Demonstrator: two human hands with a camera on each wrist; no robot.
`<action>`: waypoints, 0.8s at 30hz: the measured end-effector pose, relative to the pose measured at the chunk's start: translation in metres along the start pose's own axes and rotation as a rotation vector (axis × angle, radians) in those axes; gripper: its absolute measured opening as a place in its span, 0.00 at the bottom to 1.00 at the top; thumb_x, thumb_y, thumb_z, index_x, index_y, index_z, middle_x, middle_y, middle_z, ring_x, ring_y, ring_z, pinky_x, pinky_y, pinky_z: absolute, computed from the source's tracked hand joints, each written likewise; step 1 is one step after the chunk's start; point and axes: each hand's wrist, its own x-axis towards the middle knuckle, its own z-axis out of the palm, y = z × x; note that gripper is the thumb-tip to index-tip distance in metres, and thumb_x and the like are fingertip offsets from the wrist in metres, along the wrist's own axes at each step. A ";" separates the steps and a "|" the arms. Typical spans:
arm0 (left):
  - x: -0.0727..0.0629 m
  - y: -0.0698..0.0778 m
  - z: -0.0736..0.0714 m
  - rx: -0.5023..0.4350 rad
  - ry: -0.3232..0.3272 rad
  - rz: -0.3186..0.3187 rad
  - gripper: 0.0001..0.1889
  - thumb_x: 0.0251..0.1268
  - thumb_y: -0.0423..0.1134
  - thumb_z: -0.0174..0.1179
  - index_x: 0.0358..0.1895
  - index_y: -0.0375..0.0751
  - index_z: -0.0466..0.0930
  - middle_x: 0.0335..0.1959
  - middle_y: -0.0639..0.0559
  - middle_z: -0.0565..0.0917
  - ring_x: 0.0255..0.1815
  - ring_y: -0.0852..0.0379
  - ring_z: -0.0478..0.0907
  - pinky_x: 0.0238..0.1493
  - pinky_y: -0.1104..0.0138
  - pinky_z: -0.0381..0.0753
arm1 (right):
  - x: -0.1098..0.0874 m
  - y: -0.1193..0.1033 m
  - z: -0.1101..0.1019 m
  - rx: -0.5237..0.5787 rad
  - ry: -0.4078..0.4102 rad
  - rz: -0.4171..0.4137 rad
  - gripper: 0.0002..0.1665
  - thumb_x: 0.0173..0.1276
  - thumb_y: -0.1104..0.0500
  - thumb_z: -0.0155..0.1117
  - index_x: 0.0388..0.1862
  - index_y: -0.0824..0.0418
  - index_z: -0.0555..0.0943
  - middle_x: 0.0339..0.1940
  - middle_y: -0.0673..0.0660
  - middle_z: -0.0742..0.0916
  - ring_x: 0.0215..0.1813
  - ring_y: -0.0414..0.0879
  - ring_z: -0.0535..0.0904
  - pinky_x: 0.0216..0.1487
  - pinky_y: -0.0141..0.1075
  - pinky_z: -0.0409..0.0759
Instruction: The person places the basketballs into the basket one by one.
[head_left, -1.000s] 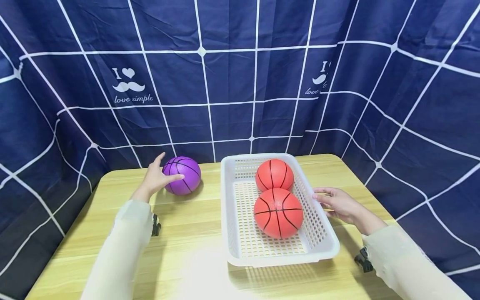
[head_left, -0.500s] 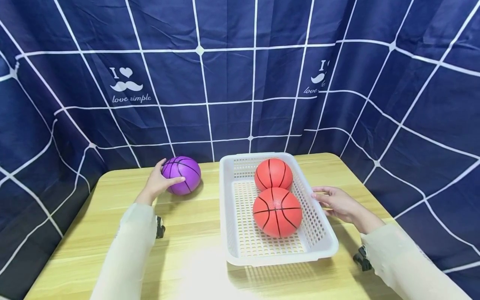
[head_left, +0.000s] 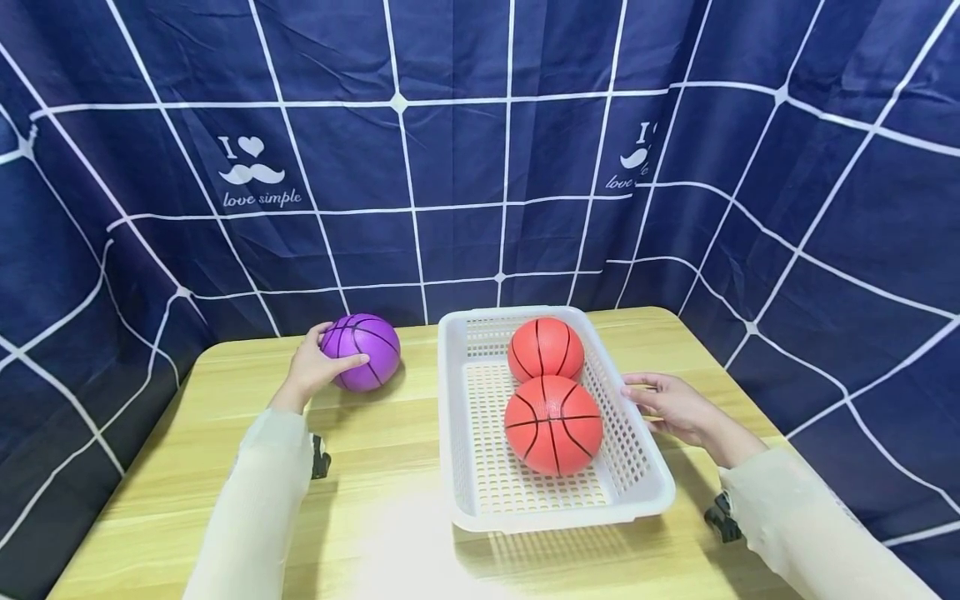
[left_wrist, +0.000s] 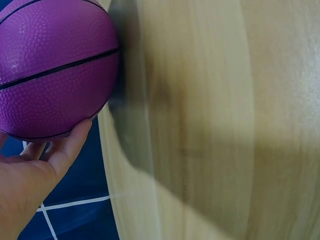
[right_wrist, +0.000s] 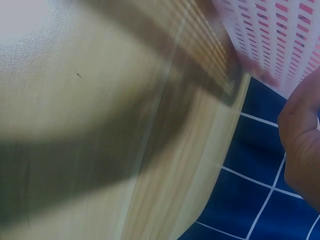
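Observation:
On the left of the head view, my left hand (head_left: 312, 365) holds a purple basketball (head_left: 363, 352) from its left side. The thumb lies across the ball's near side and the fingers go round the back. In the left wrist view, fingertips press the lower edge of the purple ball (left_wrist: 60, 65). At the right long side of a white plastic basket (head_left: 452, 433), my right hand (head_left: 675, 408) holds the rim with bent fingers. In the right wrist view, the hand (right_wrist: 305, 135) meets the perforated wall (right_wrist: 270, 35). Two orange-red basketballs (head_left: 546, 350) (head_left: 553, 437) sit inside the basket.
A wood-grain table (head_left: 375, 467) bears the basket and the purple ball. Dark blue curtains (head_left: 457, 167) with white lines hang behind the table and along both sides. The purple ball sits near the table's back edge, left of the basket.
My left hand has closed in on the purple ball; its raised fingers have come down round the ball's far side. The right hand and basket stay about the same.

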 end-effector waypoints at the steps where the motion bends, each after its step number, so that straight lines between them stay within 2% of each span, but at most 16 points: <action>1: 0.000 0.001 -0.001 0.003 -0.001 0.002 0.53 0.46 0.49 0.74 0.73 0.36 0.50 0.66 0.30 0.62 0.63 0.34 0.65 0.60 0.47 0.67 | 0.000 0.000 0.000 -0.002 -0.001 -0.001 0.34 0.74 0.56 0.54 0.68 0.77 0.57 0.51 0.60 0.81 0.48 0.44 0.79 0.45 0.41 0.81; 5: -0.002 0.011 -0.006 -0.007 0.003 0.010 0.53 0.47 0.49 0.74 0.73 0.37 0.50 0.65 0.29 0.63 0.62 0.34 0.66 0.59 0.47 0.68 | 0.001 0.000 -0.001 -0.005 0.004 0.005 0.34 0.74 0.56 0.54 0.68 0.77 0.57 0.52 0.62 0.81 0.49 0.46 0.79 0.45 0.41 0.81; 8: -0.002 0.021 -0.011 -0.083 0.002 0.020 0.52 0.48 0.46 0.74 0.73 0.38 0.50 0.65 0.29 0.62 0.61 0.33 0.66 0.53 0.47 0.74 | 0.001 0.000 -0.001 0.002 0.006 0.009 0.34 0.74 0.56 0.54 0.68 0.76 0.57 0.52 0.62 0.81 0.49 0.46 0.79 0.45 0.41 0.81; 12: 0.000 0.036 -0.015 -0.170 -0.013 0.049 0.51 0.48 0.42 0.74 0.73 0.39 0.51 0.63 0.30 0.62 0.59 0.34 0.67 0.41 0.52 0.81 | 0.000 0.000 -0.002 0.013 -0.007 0.000 0.35 0.74 0.56 0.54 0.68 0.77 0.56 0.51 0.60 0.82 0.48 0.45 0.80 0.45 0.40 0.81; 14: 0.001 0.043 -0.015 -0.181 -0.021 0.064 0.50 0.47 0.42 0.74 0.73 0.40 0.52 0.63 0.31 0.63 0.58 0.35 0.67 0.40 0.55 0.82 | 0.000 0.000 -0.002 0.016 -0.011 -0.002 0.35 0.74 0.56 0.54 0.68 0.77 0.56 0.49 0.59 0.82 0.48 0.44 0.80 0.44 0.40 0.81; 19: 0.002 0.065 -0.011 -0.198 -0.045 0.098 0.49 0.47 0.42 0.74 0.72 0.42 0.54 0.63 0.33 0.63 0.58 0.37 0.68 0.41 0.55 0.82 | 0.001 0.000 -0.002 0.015 -0.005 0.002 0.35 0.74 0.56 0.54 0.68 0.77 0.57 0.49 0.58 0.83 0.47 0.44 0.80 0.44 0.40 0.81; 24: 0.001 0.087 0.003 -0.198 -0.073 0.151 0.48 0.46 0.41 0.74 0.72 0.44 0.56 0.63 0.34 0.65 0.58 0.38 0.69 0.42 0.55 0.81 | 0.001 0.001 -0.002 0.005 0.007 0.006 0.34 0.73 0.56 0.54 0.67 0.76 0.58 0.50 0.61 0.82 0.47 0.44 0.80 0.45 0.40 0.81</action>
